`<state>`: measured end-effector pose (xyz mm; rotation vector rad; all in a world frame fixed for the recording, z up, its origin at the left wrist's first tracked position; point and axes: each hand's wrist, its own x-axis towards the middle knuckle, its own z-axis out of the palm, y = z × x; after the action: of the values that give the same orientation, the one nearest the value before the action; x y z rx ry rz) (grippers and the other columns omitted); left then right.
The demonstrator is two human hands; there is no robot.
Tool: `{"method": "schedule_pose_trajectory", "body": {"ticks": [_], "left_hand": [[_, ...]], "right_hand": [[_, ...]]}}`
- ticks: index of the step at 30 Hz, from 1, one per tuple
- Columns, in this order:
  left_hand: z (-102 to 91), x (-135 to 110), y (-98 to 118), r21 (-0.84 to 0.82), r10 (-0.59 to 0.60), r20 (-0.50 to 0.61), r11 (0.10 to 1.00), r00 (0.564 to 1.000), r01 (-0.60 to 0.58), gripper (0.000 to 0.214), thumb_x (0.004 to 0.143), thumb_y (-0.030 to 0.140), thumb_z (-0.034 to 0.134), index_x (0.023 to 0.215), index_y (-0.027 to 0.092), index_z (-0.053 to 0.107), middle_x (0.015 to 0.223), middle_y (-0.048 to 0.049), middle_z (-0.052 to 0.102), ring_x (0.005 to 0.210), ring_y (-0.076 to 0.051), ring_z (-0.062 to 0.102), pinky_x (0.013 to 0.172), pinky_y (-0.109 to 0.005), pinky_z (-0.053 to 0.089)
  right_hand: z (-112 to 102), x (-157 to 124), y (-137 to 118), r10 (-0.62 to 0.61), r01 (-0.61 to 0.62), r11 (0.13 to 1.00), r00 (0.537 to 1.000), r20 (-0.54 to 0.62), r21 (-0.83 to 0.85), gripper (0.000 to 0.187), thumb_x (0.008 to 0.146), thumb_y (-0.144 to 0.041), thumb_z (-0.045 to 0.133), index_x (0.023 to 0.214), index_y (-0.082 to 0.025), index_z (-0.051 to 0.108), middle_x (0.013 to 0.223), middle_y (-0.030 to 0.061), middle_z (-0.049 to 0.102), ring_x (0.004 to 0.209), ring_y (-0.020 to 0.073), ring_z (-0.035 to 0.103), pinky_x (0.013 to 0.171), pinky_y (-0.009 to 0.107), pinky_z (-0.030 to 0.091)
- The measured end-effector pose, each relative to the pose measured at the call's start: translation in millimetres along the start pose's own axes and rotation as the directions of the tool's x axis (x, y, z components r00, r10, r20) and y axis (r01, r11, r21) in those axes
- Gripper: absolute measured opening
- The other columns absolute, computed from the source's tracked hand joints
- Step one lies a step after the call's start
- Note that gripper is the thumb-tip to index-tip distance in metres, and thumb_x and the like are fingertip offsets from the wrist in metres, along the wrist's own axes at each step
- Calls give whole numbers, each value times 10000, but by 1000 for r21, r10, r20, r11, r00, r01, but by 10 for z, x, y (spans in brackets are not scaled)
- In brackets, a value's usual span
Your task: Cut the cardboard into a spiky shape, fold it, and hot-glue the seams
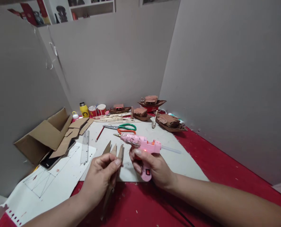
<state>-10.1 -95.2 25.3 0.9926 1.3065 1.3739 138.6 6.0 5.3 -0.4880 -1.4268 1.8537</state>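
Note:
My left hand (100, 176) is closed around a few long pointed cardboard strips (114, 151), their tips sticking up above my fingers. My right hand (152, 168) grips a pink hot glue gun (142, 144) by its handle, one finger on the trigger. The gun's nozzle points left, just above and to the right of the strip tips. A clear glue stick pokes out of the gun's back. Both hands hover over a grey cutting board (169, 157) on the red table (211, 160).
Green and orange scissors (125, 127), a clear ruler (85, 146), a red pencil (99, 134) and wooden sticks (114, 118) lie beyond. Several brown model boats (170, 122) stand at the back. An open cardboard box (44, 135), a phone and drawing paper (48, 179) are at left.

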Motion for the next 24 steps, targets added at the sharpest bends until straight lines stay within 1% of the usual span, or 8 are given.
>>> {"method": "schedule_pose_trajectory", "body": {"ticks": [3, 5, 9, 10, 14, 17, 20, 24], "left_hand": [[-147, -199, -45, 327, -115, 173, 944, 978, 53, 433, 894, 444, 521, 556, 189, 429, 463, 60, 334, 434, -77, 281, 433, -233, 207], [-223, -311, -43, 587, -129, 288, 807, 949, -68, 433, 880, 336, 519, 517, 195, 331, 498, 48, 321, 482, -89, 309, 462, -236, 237], [-275, -412, 101, 731, 130, 396, 555, 909, -398, 73, 780, 139, 574, 809, 203, 556, 698, 5, 563, 572, -115, 491, 512, -221, 367], [-272, -417, 162, 713, 216, 421, 522, 881, -469, 157, 795, 119, 561, 924, 206, 576, 753, -7, 600, 577, -113, 517, 515, -214, 391], [-286, -368, 399, 681, 494, 396, 407, 774, -609, 225, 873, 105, 518, 669, 198, 507, 565, 40, 500, 500, -83, 471, 497, -193, 367], [-425, -197, 460, 764, 547, 241, 402, 802, -504, 370, 900, 190, 521, 545, 191, 414, 508, 52, 383, 469, -83, 376, 474, -210, 319], [-696, 113, 369, 843, 402, 7, 490, 916, -222, 279, 883, 373, 553, 670, 191, 556, 599, 24, 513, 561, -126, 458, 536, -239, 358], [-992, 531, 132, 832, 180, -129, 555, 975, 8, 323, 816, 480, 584, 875, 165, 632, 776, -48, 660, 666, -192, 567, 609, -290, 411]], "right_hand": [[-9, 20, -15, -26, 25, 999, 1000, -11, -41, 361, 810, -501, 613, 697, -162, 564, 527, -24, 514, 433, 101, 442, 438, 236, 304], [-10, 28, -17, -29, 29, 997, 1000, -2, -68, 353, 810, -490, 609, 690, -162, 560, 527, -27, 509, 438, 98, 438, 439, 235, 304], [-2, 11, -7, 4, -3, 996, 1000, 15, -85, 332, 797, -486, 609, 698, -175, 550, 531, -28, 509, 446, 106, 439, 419, 238, 299], [1, 0, -4, 10, -8, 995, 1000, 19, -102, 333, 798, -489, 605, 693, -179, 545, 530, -28, 504, 449, 108, 438, 417, 239, 298], [5, -46, -6, -18, 26, 975, 999, 40, -222, 365, 818, -494, 589, 627, -190, 519, 518, -25, 478, 468, 112, 432, 442, 252, 329], [-15, -27, -17, -27, 23, 972, 999, -17, -235, 391, 796, -522, 604, 609, -193, 509, 515, -27, 469, 439, 104, 408, 409, 249, 312], [-55, 57, -15, -29, 0, 978, 991, -133, -210, 384, 780, -537, 603, 648, -181, 539, 533, -18, 503, 440, 104, 417, 388, 238, 299], [-95, 176, 21, -69, 13, 969, 973, -221, -247, 355, 786, -497, 597, 655, -170, 553, 547, -7, 541, 515, 119, 488, 491, 243, 392]]}}
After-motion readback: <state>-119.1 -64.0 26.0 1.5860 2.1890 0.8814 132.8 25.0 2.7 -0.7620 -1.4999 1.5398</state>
